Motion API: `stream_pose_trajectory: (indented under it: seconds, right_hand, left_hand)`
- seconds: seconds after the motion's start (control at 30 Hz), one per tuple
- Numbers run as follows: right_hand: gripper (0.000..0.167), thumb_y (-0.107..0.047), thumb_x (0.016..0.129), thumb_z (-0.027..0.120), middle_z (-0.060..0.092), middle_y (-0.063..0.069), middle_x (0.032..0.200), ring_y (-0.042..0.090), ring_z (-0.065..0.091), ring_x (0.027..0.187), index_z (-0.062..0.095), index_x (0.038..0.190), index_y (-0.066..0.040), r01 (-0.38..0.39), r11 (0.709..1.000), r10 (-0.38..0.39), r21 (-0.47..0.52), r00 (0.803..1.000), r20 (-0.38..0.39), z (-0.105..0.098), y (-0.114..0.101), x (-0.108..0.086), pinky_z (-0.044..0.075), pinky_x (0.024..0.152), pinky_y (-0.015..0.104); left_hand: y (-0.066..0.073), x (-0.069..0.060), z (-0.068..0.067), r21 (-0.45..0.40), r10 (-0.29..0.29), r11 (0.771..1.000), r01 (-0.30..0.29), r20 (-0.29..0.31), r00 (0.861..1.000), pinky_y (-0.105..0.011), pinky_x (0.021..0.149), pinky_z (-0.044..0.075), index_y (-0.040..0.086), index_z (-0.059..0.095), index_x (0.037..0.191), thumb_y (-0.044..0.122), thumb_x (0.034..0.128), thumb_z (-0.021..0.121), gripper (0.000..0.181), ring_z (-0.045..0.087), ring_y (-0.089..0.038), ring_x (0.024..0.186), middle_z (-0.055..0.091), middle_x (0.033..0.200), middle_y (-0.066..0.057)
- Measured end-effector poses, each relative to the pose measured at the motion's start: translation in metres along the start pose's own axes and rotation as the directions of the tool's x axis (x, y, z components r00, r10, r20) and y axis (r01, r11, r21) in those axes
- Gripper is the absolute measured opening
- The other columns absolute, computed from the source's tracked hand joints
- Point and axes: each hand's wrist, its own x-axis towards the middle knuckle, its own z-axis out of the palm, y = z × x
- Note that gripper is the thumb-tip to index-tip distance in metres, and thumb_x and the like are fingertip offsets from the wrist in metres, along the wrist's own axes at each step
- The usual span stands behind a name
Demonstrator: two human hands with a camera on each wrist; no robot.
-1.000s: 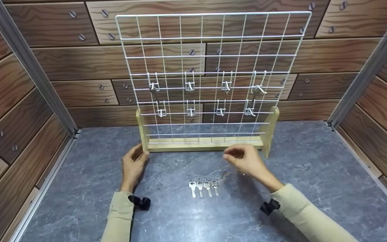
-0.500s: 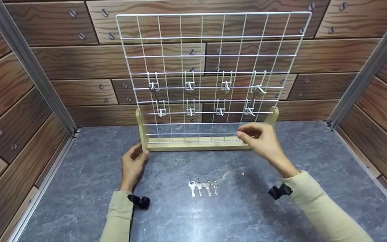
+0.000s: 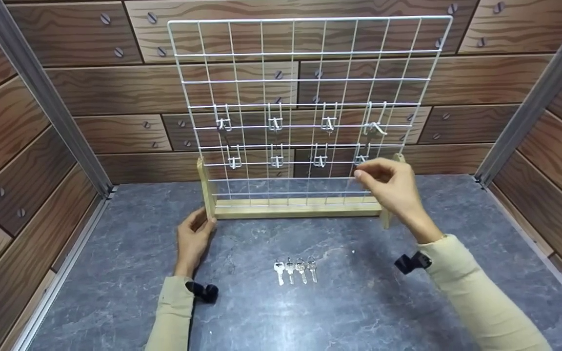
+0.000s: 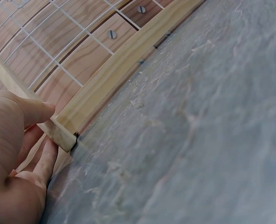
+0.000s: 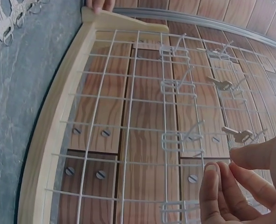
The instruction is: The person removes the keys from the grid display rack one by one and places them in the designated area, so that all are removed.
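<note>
A white wire grid rack (image 3: 293,79) stands upright in a pale wooden base (image 3: 291,212). My left hand (image 3: 194,239) grips the foot of the left wooden upright (image 4: 58,133), thumb and fingers on either side. My right hand (image 3: 392,187), thumb and fingertips drawn together, is in front of the lower right hook (image 3: 361,159); whether something small lies between them is hidden. Wire hooks hang on the grid in two rows. In the right wrist view a key (image 5: 240,135) and another key (image 5: 220,84) hang from upper-row hooks. Several loose keys (image 3: 302,271) lie in a row on the table.
The grey marbled table (image 3: 261,317) is bounded by wood-patterned walls (image 3: 100,90). Metal posts (image 3: 525,92) rise at the back corners. A tiny white speck (image 3: 353,251) lies right of the keys.
My right hand has risen from in front of the wooden base, rightward and up to the lower right hook. My left hand and the loose keys have stayed in place.
</note>
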Motion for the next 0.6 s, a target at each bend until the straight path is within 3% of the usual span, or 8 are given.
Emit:
stream_pose_trajectory:
  seconds: [0.17,0.37,0.6]
  right_hand:
    - [0.018,-0.009,0.095,0.081,0.079,0.017,0.100,0.006,0.069,0.075,0.079,0.109,0.003,0.039,0.999,-0.040,-0.013,0.998,-0.057,-0.005,-0.001,0.008,0.059,0.070,0.014]
    - [0.016,-0.006,0.094,0.082,0.080,0.002,0.090,0.003,0.070,0.074,0.080,0.106,0.005,0.066,0.998,-0.063,0.019,0.991,-0.121,-0.009,-0.002,0.016,0.059,0.070,0.013]
    - [0.016,-0.003,0.094,0.079,0.080,0.007,0.095,0.002,0.068,0.075,0.080,0.108,0.005,0.057,0.998,-0.055,0.007,0.985,-0.166,-0.012,0.000,0.026,0.059,0.072,0.012]
  left_hand:
    - [0.001,0.001,0.001,-0.019,0.016,1.000,-0.016,-0.009,1.000,-0.021,0.099,0.061,-0.007,0.064,0.142,-0.004,0.0980,0.073,0.045,0.062,-0.046,0.133,0.063,0.142,-0.033]
    - [0.002,0.001,0.002,-0.039,0.020,0.999,-0.020,-0.001,1.000,-0.020,0.100,0.060,-0.007,0.064,0.142,-0.005,0.0981,0.072,0.044,0.062,-0.046,0.134,0.063,0.142,-0.033]
    - [-0.001,0.001,0.002,-0.015,0.014,1.000,-0.014,-0.009,1.000,-0.017,0.097,0.060,-0.005,0.064,0.141,-0.004,0.0983,0.073,0.044,0.063,-0.043,0.132,0.065,0.140,-0.031]
